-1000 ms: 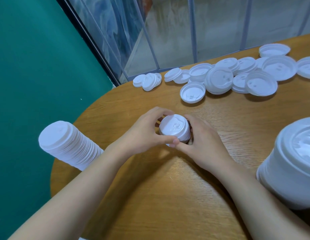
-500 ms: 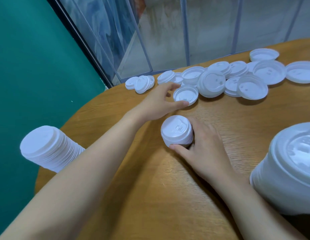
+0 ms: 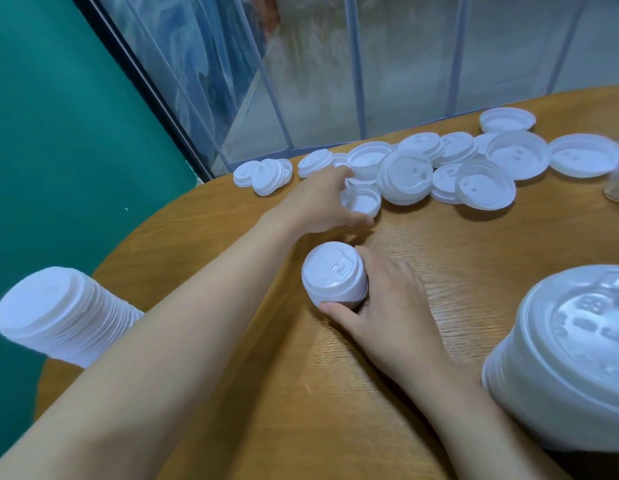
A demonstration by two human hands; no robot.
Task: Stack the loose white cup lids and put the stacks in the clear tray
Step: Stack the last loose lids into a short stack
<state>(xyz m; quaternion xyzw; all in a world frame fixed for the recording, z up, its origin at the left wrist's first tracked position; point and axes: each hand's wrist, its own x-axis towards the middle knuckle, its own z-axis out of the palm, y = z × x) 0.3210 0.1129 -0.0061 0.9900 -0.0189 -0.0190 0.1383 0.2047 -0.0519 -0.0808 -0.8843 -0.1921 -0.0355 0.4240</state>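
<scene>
A short stack of small white lids stands on the wooden table in the middle. My right hand curls round its right and near side, thumb at the base. My left hand reaches past it and grips an upturned small lid at the near edge of the loose pile. Several loose white lids, large and small, lie scattered along the table's far side. A clear container edge shows at the far right.
A tall stack of small lids stands at the table's left edge. A tall stack of large lids stands at the near right. Beyond the table are a green wall and translucent panels.
My left hand let go of the short stack, reached forward to the loose pile and closed on an upturned small lid. My right hand kept hold of the stack.
</scene>
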